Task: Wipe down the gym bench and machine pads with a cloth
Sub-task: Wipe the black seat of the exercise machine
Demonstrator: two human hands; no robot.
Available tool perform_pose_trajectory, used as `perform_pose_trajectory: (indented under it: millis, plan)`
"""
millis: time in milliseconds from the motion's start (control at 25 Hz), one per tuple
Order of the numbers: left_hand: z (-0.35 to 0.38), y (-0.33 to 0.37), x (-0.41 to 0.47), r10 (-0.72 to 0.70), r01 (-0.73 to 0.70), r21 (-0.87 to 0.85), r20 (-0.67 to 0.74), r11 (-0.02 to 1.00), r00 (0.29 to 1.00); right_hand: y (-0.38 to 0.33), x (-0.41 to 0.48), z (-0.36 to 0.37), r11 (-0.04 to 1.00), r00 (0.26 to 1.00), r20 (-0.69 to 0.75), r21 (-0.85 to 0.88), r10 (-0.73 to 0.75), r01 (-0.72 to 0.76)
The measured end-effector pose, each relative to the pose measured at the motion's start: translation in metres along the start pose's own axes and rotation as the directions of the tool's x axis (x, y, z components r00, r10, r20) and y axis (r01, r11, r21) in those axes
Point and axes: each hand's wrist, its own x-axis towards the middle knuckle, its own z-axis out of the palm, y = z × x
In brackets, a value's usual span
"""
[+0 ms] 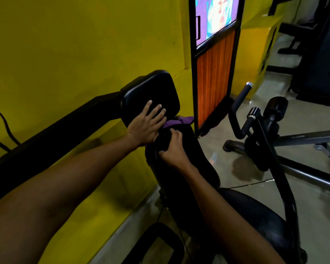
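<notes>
A black square machine pad juts out from a black arm beside the yellow wall. My left hand lies flat on its lower part with the fingers spread. Just below it a long black back pad slopes down towards me. My right hand presses on the top of that pad, its fingers curled over a dark fold that I cannot make out clearly. A purple cloth is bunched at the top end of the long pad, between my two hands. A round black seat sits lower right.
The yellow wall runs close along the left. A black-framed door with an orange panel stands behind the pads. Black handles and a machine frame stand to the right on the tiled floor, with more equipment beyond.
</notes>
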Motion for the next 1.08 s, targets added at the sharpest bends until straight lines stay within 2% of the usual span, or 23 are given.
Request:
perform_pose_trajectory:
  millis: [80, 200, 320, 360, 440, 520, 560, 640, 760, 840, 920, 1000, 1080]
  plan:
    - [0.001, 0.001, -0.001, -0.006, 0.006, 0.000, -0.007, 1.000, 1.000, 0.021, -0.009, 0.003, 0.993, 0.993, -0.054, -0.062, -0.102, 0.099]
    - [0.000, 0.002, -0.001, -0.002, 0.002, 0.005, -0.013, 1.000, 1.000, 0.030, -0.004, -0.006, 0.976, 0.970, -0.182, -0.173, -0.164, 0.133]
    - [-0.002, 0.001, 0.000, 0.000, 0.001, 0.013, -0.018, 1.000, 1.000, 0.035, 0.012, -0.016, 0.885, 0.868, -0.316, -0.396, -0.383, 0.246]
    - [-0.001, 0.002, 0.000, -0.002, 0.002, 0.007, -0.017, 1.000, 1.000, 0.036, 0.017, -0.021, 0.890, 0.844, -0.367, -0.385, -0.390, 0.244]
    - [0.001, 0.002, -0.001, -0.008, 0.008, -0.009, -0.029, 1.000, 1.000, 0.034, 0.023, -0.029, 0.939, 0.838, -0.432, -0.234, -0.333, 0.252]
    - [0.001, 0.002, -0.001, -0.018, 0.017, -0.018, -0.050, 1.000, 0.999, 0.031, 0.031, -0.036, 0.954, 0.855, -0.426, -0.085, -0.294, 0.286]
    - [0.002, 0.002, -0.001, -0.018, 0.017, -0.022, -0.061, 1.000, 0.998, 0.028, 0.035, -0.040, 0.950, 0.859, -0.409, -0.080, -0.309, 0.303]
    - [0.001, 0.003, -0.001, -0.026, 0.024, -0.029, -0.078, 0.999, 0.997, 0.027, 0.045, -0.040, 0.938, 0.860, -0.377, -0.180, -0.344, 0.296]
    - [0.003, 0.003, -0.001, -0.035, 0.033, -0.021, -0.100, 0.999, 0.994, 0.030, 0.066, -0.024, 0.943, 0.889, -0.361, -0.277, -0.281, 0.186]
    - [0.006, 0.003, -0.001, -0.038, 0.035, -0.026, -0.111, 0.999, 0.993, 0.030, 0.071, -0.005, 0.972, 0.890, -0.409, -0.197, -0.201, 0.129]
    - [0.007, 0.003, 0.000, -0.043, 0.040, -0.025, -0.129, 0.999, 0.991, 0.030, 0.060, 0.019, 0.986, 0.886, -0.434, -0.094, -0.162, 0.135]
    - [0.007, 0.003, 0.000, -0.043, 0.041, -0.020, -0.135, 0.999, 0.990, 0.038, 0.039, 0.039, 0.970, 0.875, -0.419, -0.124, -0.240, 0.207]
    - [0.007, 0.003, 0.000, -0.039, 0.038, -0.013, -0.131, 0.999, 0.991, 0.055, 0.030, 0.044, 0.912, 0.842, -0.365, -0.262, -0.398, 0.317]
